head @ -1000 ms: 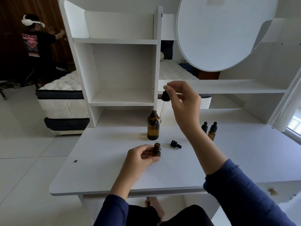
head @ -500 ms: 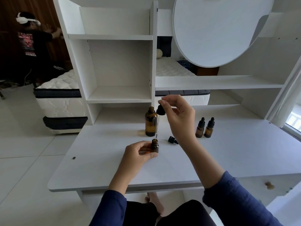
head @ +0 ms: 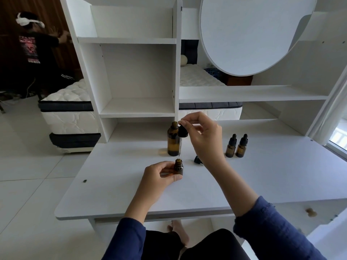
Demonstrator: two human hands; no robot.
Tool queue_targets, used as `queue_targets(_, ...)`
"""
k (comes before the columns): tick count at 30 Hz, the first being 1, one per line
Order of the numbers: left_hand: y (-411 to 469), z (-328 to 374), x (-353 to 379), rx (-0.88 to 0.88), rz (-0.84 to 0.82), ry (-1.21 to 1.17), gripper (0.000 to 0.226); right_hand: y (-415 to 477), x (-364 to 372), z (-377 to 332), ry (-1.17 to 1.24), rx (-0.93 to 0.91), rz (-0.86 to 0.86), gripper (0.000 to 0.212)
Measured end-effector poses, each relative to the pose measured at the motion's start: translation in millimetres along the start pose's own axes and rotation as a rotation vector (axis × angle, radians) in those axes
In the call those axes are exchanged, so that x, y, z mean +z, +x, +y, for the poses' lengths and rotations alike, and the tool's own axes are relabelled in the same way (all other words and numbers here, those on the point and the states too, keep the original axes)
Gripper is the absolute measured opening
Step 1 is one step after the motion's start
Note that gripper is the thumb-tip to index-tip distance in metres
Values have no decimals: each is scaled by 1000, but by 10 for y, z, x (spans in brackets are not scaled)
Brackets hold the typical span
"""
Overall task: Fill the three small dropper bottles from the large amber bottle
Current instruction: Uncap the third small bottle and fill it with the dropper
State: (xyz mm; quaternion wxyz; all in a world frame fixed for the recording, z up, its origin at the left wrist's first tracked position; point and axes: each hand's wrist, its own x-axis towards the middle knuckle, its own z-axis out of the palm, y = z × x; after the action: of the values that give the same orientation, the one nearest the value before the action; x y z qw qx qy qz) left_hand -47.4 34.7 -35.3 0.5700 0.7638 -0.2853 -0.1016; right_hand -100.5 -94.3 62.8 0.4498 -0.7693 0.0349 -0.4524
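Head view, person seated at white desk (head: pixel 262 175) w/ shelf unit (head: pixel 131 72) behind. Left hand (head: pixel 159 175) rested on desk, thumb & fingers curled round open small bottle (head: pixel 178 167), steadying it upright near desk centre. Right hand (head: pixel 202 136) was raised above it, thumb & forefinger pinched on rubber bulb of big dropper (head: pixel 182 131); other fingers loosely curled. Dropper's black collar hung just beside neck of large amber bottle (head: pixel 173 141), glass tube running down in front of that bottle, tip at mouth of small bottle; whether tip was inside or just above, can't tell. Large amber bottle stood upright & uncapped, just behind small bottle, apart from it. Small black cap (head: pixel 198 160) lay on its side on desk, partly hidden by right wrist. Two more small bottles (head: pixel 237 147), capped w/ black droppers, stood side by side to the right, close together, well apart from the open one. Liquid level in any bottle not readable. Both forearms in dark blue sleeves (head: pixel 272 228) pushed up. Round white panel (head: pixel 253 30) leaned above the right shelf. Bed (head: pixel 69 109) & another person (head: pixel 35 51) w/ white headset in background, left
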Motion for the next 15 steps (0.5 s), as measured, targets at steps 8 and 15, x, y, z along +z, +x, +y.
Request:
queue_targets(8, -20, 21, -11, 2, -15, -31, 32, 228, 41, -25, 116, 53, 50, 4)
queue_targets(15, -29, 43, -20, 12, -17, -44, 33, 620, 149, -90, 165, -12, 208, 2)
